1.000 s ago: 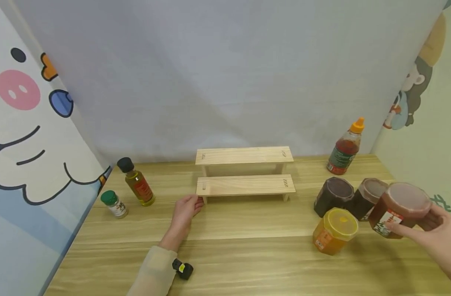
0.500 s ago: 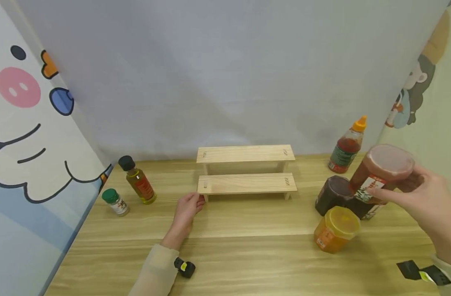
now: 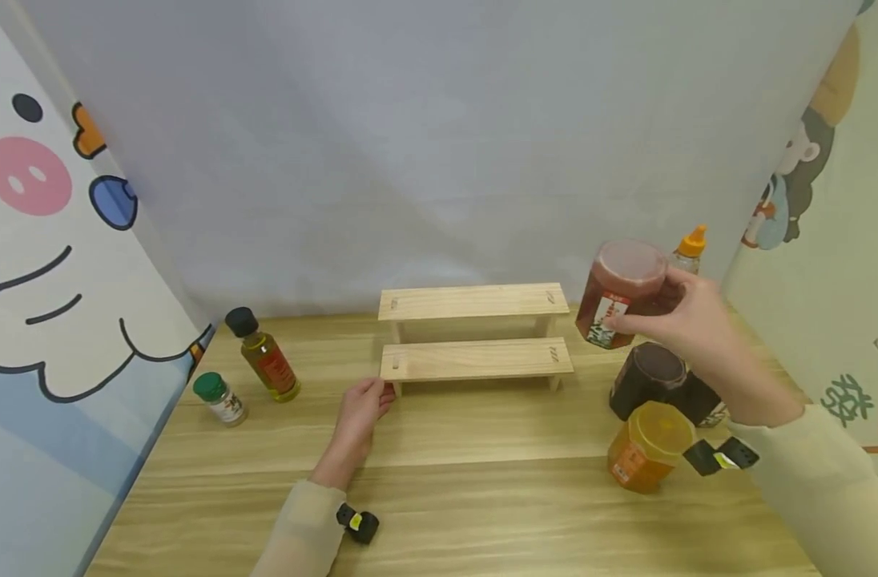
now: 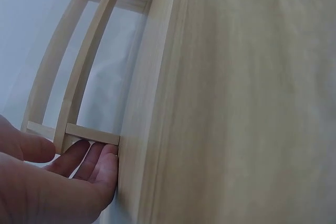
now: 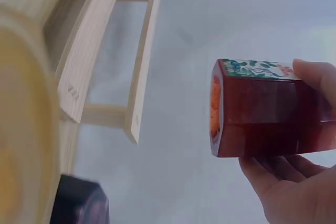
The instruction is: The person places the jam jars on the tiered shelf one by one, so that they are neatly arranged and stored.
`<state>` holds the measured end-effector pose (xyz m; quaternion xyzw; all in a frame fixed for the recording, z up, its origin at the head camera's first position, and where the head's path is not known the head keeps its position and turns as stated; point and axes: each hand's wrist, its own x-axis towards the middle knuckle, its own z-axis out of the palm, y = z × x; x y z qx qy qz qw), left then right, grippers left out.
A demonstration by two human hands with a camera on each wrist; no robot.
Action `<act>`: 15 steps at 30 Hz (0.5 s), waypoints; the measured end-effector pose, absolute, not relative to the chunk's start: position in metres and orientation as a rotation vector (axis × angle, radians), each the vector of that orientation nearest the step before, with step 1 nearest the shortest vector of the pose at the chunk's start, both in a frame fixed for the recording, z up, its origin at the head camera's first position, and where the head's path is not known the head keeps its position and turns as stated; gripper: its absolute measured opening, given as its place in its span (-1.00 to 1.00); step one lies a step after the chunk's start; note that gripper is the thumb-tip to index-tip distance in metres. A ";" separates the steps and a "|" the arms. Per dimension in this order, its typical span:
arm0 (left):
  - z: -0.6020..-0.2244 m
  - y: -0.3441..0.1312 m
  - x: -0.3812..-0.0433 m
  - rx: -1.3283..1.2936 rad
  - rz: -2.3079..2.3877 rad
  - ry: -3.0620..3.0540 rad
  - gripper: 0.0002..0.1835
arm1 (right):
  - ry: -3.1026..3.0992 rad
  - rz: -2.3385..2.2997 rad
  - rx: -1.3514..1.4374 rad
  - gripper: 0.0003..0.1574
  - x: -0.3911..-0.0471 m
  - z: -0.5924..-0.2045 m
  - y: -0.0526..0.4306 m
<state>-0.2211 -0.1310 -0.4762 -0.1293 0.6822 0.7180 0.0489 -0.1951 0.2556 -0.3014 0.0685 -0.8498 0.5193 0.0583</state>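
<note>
My right hand grips a dark red faceted jar with a pale lid and a red-and-white label, raised above the table to the right of a two-step wooden shelf. Thumb and fingers lie on opposite sides of the jar in the right wrist view. At the left end of the lower step is my left hand. Its fingers sit against the leg below the board, with the thumb at the board's edge. Below the raised jar stand a dark jar and a yellow jar.
An orange-capped sauce bottle stands at the back right, partly behind the held jar. Another dark jar is mostly hidden by my right arm. On the left are a black-capped oil bottle and a green-capped spice jar.
My right hand has carried the red jar up and leftward, from beside the other jars to near the shelf's right end. My left hand has stayed at the shelf.
</note>
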 end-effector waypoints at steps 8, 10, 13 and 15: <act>-0.475 -0.132 -0.220 -0.357 2.194 2.108 -0.60 | -2.490 1.666 0.355 -0.30 -0.227 -0.304 0.223; -0.475 -0.132 -0.220 -0.349 2.192 2.111 -0.60 | -2.472 1.692 0.380 -0.30 -0.232 -0.306 0.218; -0.476 -0.131 -0.219 -0.333 2.196 2.115 -0.59 | -2.444 1.719 0.400 -0.30 -0.238 -0.310 0.210; -0.476 -0.131 -0.218 -0.330 2.196 2.123 -0.59 | -2.432 1.719 0.401 -0.29 -0.243 -0.312 0.205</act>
